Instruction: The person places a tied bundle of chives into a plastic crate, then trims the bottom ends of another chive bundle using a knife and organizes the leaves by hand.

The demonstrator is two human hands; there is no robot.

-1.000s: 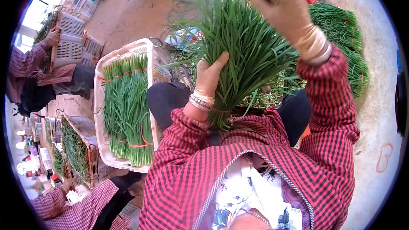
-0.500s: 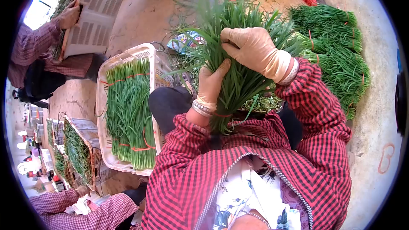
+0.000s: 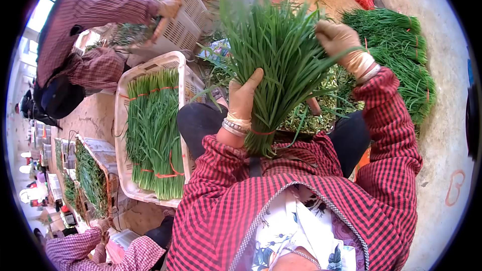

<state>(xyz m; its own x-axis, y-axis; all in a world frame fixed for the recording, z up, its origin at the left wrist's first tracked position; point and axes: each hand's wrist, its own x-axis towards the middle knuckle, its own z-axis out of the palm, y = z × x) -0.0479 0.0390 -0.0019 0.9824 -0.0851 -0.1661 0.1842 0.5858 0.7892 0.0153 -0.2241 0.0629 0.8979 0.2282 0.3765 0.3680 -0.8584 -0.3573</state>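
A bundle of green chives (image 3: 279, 65) stands upright in front of me, leaves fanned out at the top, with a red band (image 3: 262, 132) around its base near my lap. My gloved left hand (image 3: 243, 98) is wrapped around the bundle's left side, thumb up along the leaves. At the bundle's right edge, my gloved right hand (image 3: 340, 45) has its fingers pinched on a few chive leaves. Loose trimmings lie on the floor behind the bundle.
A white plastic basket (image 3: 122, 155) on my left holds banded chives. More tied chive bundles (image 3: 396, 60) lie at right by the wall. One co-worker (image 3: 85, 15) tilts a crate (image 3: 183, 25) at upper left; another co-worker (image 3: 95, 251) sits at lower left.
My right hand has moved right, from the bundle's middle to its outer edge, and the leaves have fanned wider. The co-worker with the crate has moved right, nearer the basket.
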